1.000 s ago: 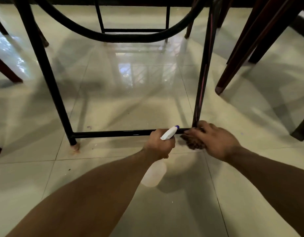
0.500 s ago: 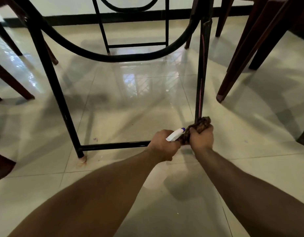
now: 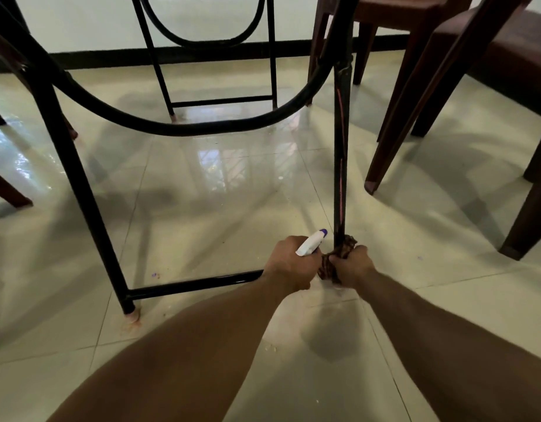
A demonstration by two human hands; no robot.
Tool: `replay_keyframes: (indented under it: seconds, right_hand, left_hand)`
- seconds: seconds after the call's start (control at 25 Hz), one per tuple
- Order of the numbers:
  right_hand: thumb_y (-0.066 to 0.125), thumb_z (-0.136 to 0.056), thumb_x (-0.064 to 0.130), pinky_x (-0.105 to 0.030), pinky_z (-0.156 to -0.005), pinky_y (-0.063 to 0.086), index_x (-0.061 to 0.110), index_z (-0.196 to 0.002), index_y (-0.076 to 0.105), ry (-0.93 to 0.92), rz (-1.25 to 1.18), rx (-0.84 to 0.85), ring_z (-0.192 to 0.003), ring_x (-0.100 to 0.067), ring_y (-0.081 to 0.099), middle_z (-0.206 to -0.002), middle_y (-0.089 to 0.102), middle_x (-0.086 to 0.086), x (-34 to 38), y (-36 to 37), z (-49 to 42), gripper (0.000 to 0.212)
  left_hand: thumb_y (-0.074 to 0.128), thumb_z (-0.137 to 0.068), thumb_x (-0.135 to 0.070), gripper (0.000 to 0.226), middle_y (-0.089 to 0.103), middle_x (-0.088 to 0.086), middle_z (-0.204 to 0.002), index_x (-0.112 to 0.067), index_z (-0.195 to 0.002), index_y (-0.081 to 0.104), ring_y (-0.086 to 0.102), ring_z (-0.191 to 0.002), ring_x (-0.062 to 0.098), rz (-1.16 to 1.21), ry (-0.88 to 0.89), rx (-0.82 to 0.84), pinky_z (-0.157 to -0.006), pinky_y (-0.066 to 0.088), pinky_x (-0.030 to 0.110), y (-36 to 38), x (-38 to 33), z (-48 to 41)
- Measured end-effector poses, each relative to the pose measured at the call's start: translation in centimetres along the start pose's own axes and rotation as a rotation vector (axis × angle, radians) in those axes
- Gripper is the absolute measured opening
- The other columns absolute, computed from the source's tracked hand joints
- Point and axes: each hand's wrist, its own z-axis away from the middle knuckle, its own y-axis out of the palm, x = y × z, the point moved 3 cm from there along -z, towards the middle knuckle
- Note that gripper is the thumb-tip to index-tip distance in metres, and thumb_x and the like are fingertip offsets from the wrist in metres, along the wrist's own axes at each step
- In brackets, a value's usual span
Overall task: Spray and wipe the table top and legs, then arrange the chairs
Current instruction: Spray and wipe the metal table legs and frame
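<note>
I look under a table with a black metal frame. My right hand [image 3: 352, 266] grips a dark brown cloth [image 3: 339, 257] wrapped round the bottom of the near right table leg [image 3: 340, 166]. Close beside it on the left, my left hand [image 3: 289, 264] holds a white spray bottle [image 3: 310, 242] with a purple nozzle tip, pointing up and to the right. A low black crossbar [image 3: 196, 284] runs left from my hands to the near left leg [image 3: 80, 184]. The bottle's body is hidden under my hand.
Dark brown wooden chairs [image 3: 445, 71] stand close on the right, their legs [image 3: 381, 166] near the table leg. More chair legs [image 3: 7, 190] show at the left edge. A curved black brace [image 3: 184, 129] hangs between the legs. Glossy pale floor tiles [image 3: 220, 184] lie under everything.
My right hand moved from the crossbar's right end onto the upright leg and closed the cloth round it. The view tilted up, showing more of the chairs and wall.
</note>
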Motion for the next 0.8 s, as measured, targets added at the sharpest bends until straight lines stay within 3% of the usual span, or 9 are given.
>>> replay_keyframes:
  seconds: [0.16, 0.28, 0.32, 0.4, 0.44, 0.52, 0.56, 0.68, 0.8]
  right_hand:
    - [0.063, -0.095, 0.023, -0.039, -0.079, 0.055, 0.011, -0.128, 0.042, -0.178, -0.065, -0.125, -0.088, -0.027, 0.064, -0.105, 0.065, -0.006, 1.5, -1.0, 0.2, 0.041]
    - [0.063, -0.091, 0.025, -0.032, -0.063, 0.056, 0.018, -0.118, 0.047, 0.107, 0.144, 0.139, -0.076, -0.028, 0.067, -0.097, 0.066, -0.008, -0.1, -0.6, 0.4, 0.032]
    - [0.063, -0.089, 0.021, -0.028, -0.064, 0.057, 0.016, -0.116, 0.051, 0.127, 0.164, 0.179, -0.075, -0.026, 0.067, -0.095, 0.067, -0.007, -0.8, -0.9, 0.1, 0.03]
    - [0.062, -0.092, 0.018, -0.021, -0.067, 0.052, 0.013, -0.111, 0.059, -0.002, 0.08, 0.072, -0.077, -0.02, 0.066, -0.093, 0.069, -0.005, 0.6, -1.8, 0.2, 0.019]
    - [0.062, -0.094, 0.02, -0.021, -0.068, 0.047, 0.014, -0.108, 0.059, -0.133, 0.038, -0.084, -0.078, -0.018, 0.063, -0.092, 0.068, -0.002, 1.6, -2.1, 0.1, 0.016]
    - [0.062, -0.097, 0.025, -0.024, -0.071, 0.04, 0.013, -0.111, 0.054, -0.281, -0.037, -0.216, -0.079, -0.017, 0.057, -0.091, 0.062, 0.002, 3.8, -2.0, 1.1, 0.02]
    - [0.061, -0.097, 0.027, -0.026, -0.073, 0.04, 0.012, -0.114, 0.051, -0.318, -0.009, -0.22, -0.08, -0.018, 0.055, -0.092, 0.059, 0.002, 5.1, -1.7, 1.1, 0.025]
    - [0.062, -0.092, 0.034, -0.033, -0.079, 0.054, 0.011, -0.116, 0.051, -0.162, 0.104, -0.134, -0.082, -0.021, 0.065, -0.094, 0.065, 0.0, 5.4, -1.1, -0.4, 0.035]
    - [0.06, -0.098, 0.026, -0.019, -0.073, 0.048, 0.013, -0.121, 0.05, -0.351, 0.03, -0.247, -0.085, -0.012, 0.063, -0.1, 0.062, 0.005, 6.6, -2.1, 0.3, 0.028]
  left_hand:
    - [0.054, -0.094, -0.012, 0.019, 0.061, 0.009, -0.068, -0.011, -0.076, 0.062, 0.055, -0.043, 0.022, -0.01, 0.025, 0.038, -0.041, 0.044, 0.023, -0.6, -1.4, -0.2]
    - [0.057, -0.089, -0.013, 0.015, 0.069, 0.019, -0.079, -0.002, -0.084, 0.066, 0.057, -0.047, 0.023, -0.032, 0.052, 0.009, -0.051, 0.057, 0.041, -2.3, -2.6, -1.2]
    - [0.058, -0.087, -0.014, 0.017, 0.073, 0.02, -0.087, 0.0, -0.088, 0.068, 0.058, -0.047, 0.023, -0.032, 0.059, -0.001, -0.056, 0.059, 0.044, -2.9, -3.0, -1.5]
    - [0.059, -0.088, -0.013, 0.017, 0.075, 0.017, -0.091, 0.0, -0.091, 0.07, 0.059, -0.042, 0.021, -0.045, 0.071, -0.022, -0.052, 0.057, 0.037, -4.1, -3.9, -2.2]
    - [0.059, -0.089, -0.011, 0.016, 0.074, 0.017, -0.091, 0.001, -0.093, 0.07, 0.059, -0.039, 0.02, -0.049, 0.068, -0.033, -0.05, 0.054, 0.033, -4.6, -4.3, -2.6]
    - [0.061, -0.091, -0.01, 0.014, 0.072, 0.016, -0.086, 0.0, -0.093, 0.07, 0.059, -0.039, 0.019, -0.059, 0.054, -0.042, -0.049, 0.051, 0.029, -5.1, -4.7, -3.1]
    - [0.061, -0.091, -0.01, 0.012, 0.072, 0.013, -0.083, -0.002, -0.092, 0.07, 0.06, -0.039, 0.019, -0.07, 0.056, -0.045, -0.049, 0.051, 0.028, -5.3, -4.8, -3.3]
    - [0.06, -0.091, -0.011, 0.011, 0.073, 0.011, -0.083, -0.004, -0.088, 0.069, 0.061, -0.039, 0.019, -0.069, 0.063, -0.044, -0.047, 0.048, 0.026, -5.7, -5.1, -3.6]
    - [0.055, -0.09, -0.013, 0.019, 0.075, 0.019, -0.089, 0.002, -0.091, 0.067, 0.063, -0.04, 0.022, -0.048, 0.083, -0.061, -0.048, 0.047, 0.027, -5.8, -5.4, -3.9]
